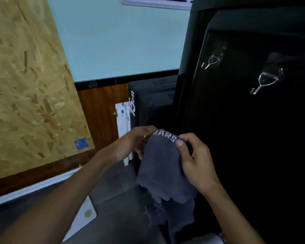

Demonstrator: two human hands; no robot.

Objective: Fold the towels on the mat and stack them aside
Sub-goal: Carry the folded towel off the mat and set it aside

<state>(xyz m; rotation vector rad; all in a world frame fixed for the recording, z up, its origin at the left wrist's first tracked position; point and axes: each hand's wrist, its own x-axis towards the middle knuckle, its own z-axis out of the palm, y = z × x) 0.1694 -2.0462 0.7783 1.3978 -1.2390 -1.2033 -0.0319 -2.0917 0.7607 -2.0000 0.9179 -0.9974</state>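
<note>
A dark blue-grey towel (161, 166) with white letters along its top edge hangs in the air in front of me, its frayed lower end dangling. My left hand (136, 143) grips the towel's upper left edge, its fingers partly hidden behind the cloth. My right hand (194, 161) pinches the upper right edge, thumb on the front of the fabric. No mat and no other towels show in this view.
A black cabinet (253, 129) with two clear hooks (264, 80) fills the right side. A chipboard panel (25, 85) leans at left. A dark box (148, 106) and a white carton (122, 118) stand behind the hands. Grey floor (113, 199) lies below.
</note>
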